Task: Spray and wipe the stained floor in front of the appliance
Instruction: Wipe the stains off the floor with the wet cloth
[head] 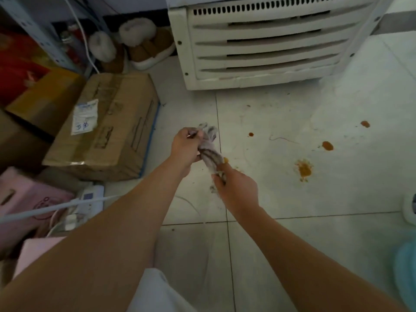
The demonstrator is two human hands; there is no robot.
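1. Wringing: left hand (185, 144) and right hand (234, 188) each closed around one end of a twisted grey rag (210, 152), held above the floor (281, 255).
2. Rag's long axis: from left hand down toward right hand.
3. Orange-brown stains (304, 169) lie right of both hands, before the white appliance (265, 46); right hand nearer.
4. Spray bottle: none clearly identifiable.

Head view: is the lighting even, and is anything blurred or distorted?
Head view: brighter on the tiled floor by the white appliance, dim at lower left; wide-angle bending at edges; left hand, right hand and twisted cloth slightly soft.
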